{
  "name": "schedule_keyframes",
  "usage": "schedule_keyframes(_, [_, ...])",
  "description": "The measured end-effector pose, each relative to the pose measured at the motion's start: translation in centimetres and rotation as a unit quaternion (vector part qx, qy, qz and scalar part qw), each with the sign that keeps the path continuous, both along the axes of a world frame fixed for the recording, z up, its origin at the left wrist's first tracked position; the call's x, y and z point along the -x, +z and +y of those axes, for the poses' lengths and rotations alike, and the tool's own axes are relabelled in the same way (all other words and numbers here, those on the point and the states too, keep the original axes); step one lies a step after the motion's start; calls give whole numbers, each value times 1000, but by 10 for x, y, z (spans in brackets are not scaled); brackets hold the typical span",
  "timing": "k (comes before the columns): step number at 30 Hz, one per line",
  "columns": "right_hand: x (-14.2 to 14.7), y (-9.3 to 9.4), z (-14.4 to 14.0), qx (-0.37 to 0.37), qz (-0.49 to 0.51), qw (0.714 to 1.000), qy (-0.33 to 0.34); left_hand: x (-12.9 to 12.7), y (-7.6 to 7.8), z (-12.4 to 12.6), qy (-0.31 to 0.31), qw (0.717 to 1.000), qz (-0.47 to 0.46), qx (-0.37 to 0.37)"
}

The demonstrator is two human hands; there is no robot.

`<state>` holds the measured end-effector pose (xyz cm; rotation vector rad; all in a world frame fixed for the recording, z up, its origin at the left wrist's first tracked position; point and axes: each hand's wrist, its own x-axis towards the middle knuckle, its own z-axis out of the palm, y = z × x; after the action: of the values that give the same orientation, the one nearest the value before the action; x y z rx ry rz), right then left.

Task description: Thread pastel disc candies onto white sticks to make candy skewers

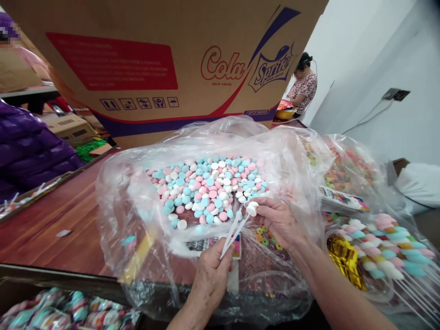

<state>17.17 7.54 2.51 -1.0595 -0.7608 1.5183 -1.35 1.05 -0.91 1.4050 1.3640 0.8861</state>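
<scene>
My left hand is closed around the lower ends of white plastic sticks, at least two of them, which point up and away. In the fingertips of my right hand is a white marshmallow, at the upper tip of one stick. Whether the stick has pierced it I cannot tell. Just beyond both hands lies a spread of pink, blue and white marshmallows inside an opened clear plastic bag. Small colourful rings show through the plastic below my right hand.
A big cardboard carton stands behind the bag. On the right lie finished marshmallow skewers, gold foil strips and printed cards. A box of wrapped candy sits below the table edge. Another person works farther back.
</scene>
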Motion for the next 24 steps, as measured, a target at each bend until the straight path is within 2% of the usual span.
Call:
schedule_keyframes(5, [1, -3, 0, -13, -10, 1000, 4, 1, -1, 2, -6, 1000, 17, -5])
schedule_keyframes(9, [-3, -7, 0, -46, -99, 994, 15, 0, 1, 2, -7, 1000, 11, -4])
schedule_keyframes(11, [-5, -9, -2, -77, -181, 981, 10, 0, 1, 2, -1, 1000, 12, -15])
schedule_keyframes(15, [-5, -12, -7, -140, -345, 928, 8, 1, 0, 2, 1, 999, 21, -25])
schedule_keyframes(24, [9, -18, -17, -237, -407, 881, -36, 2, -4, 3, 2, 1000, 20, -15])
